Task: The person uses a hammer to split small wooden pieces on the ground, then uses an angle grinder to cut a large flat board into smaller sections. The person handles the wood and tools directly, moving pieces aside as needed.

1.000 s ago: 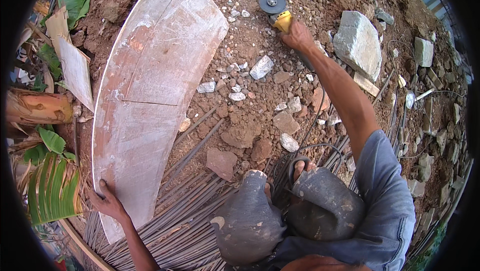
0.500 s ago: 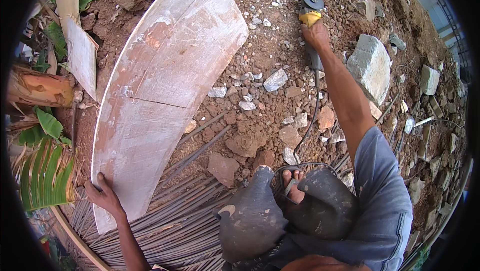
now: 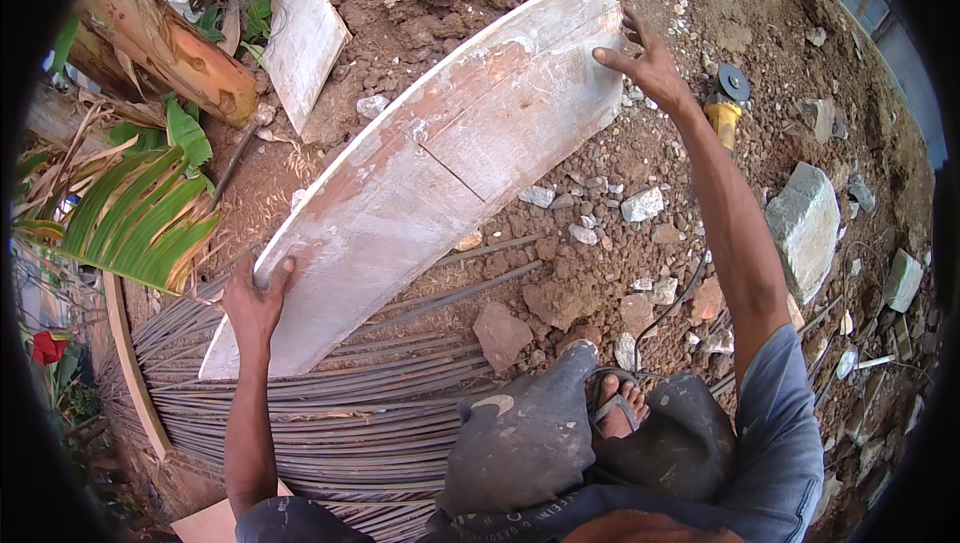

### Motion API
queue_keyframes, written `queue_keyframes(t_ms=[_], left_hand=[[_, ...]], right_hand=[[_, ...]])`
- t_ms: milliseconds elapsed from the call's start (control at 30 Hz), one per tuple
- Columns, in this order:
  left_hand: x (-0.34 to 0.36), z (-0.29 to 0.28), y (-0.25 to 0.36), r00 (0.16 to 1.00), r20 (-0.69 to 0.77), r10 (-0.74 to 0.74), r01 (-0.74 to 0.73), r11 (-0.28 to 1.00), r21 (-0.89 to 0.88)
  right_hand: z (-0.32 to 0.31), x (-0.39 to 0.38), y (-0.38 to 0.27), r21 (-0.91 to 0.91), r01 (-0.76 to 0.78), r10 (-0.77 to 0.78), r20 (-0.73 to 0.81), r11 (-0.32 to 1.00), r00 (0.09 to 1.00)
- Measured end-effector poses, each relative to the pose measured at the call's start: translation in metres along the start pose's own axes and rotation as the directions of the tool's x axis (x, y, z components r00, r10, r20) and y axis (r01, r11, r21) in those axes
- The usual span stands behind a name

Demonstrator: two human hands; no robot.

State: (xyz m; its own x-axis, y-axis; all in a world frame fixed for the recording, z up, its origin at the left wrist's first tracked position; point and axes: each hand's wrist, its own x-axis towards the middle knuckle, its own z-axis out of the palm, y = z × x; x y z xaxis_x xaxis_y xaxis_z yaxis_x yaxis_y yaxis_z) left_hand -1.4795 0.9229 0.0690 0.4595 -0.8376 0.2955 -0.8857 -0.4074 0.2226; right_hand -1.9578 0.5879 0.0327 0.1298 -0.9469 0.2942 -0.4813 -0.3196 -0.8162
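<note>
A long curved board, reddish brown with whitish smears, stretches from lower left to upper right. My left hand grips its long left edge near the lower end, thumb on the face. At the far right end my right hand has its thumb over the face and its fingers at the edge; their undersides are hidden. A straight dark cut line runs partway across the board from its middle. To the right of my right hand, an angle grinder with a yellow head and dark disc lies on the soil, untouched.
Thin metal rods lie bundled beneath the board's near end. Large pale stone blocks and rubble sit on the right. A smaller offcut leans by a banana trunk at the left. The grinder's cord trails toward my sandalled foot.
My right hand has let go of the angle grinder and taken the board's far end. The board has turned clockwise, its far end swinging right; my left hand still grips its near end.
</note>
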Motion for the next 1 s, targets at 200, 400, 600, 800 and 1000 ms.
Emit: queue_keyframes(t_ms=[200,400,600,800,1000], left_hand=[[0.002,0.007,0.01,1.0,0.024,-0.007,0.005,0.997,0.079],[0.003,0.017,0.0,0.995,-0.047,0.09,-0.087,0.994,0.061],[-0.019,0.014,0.006,0.992,-0.029,0.121,-0.119,0.991,0.062],[-0.024,0.015,0.009,0.989,-0.049,0.142,-0.142,0.99,0.009],[-0.017,0.015,0.026,0.998,0.008,0.064,-0.064,0.995,0.08]], right_hand=[[0.008,0.027,0.005,0.091,0.01,-0.014,0.038,0.996,0.999],[-0.019,-0.028,-0.004,-0.07,-0.099,0.089,-0.123,0.993,0.988],[-0.022,-0.069,0.018,-0.017,-0.071,0.067,-0.166,0.997,0.984],[-0.043,-0.033,0.044,0.347,-0.215,0.173,0.148,0.913,0.974],[-0.041,-0.03,0.036,0.319,-0.218,0.125,0.288,0.922,0.949]])
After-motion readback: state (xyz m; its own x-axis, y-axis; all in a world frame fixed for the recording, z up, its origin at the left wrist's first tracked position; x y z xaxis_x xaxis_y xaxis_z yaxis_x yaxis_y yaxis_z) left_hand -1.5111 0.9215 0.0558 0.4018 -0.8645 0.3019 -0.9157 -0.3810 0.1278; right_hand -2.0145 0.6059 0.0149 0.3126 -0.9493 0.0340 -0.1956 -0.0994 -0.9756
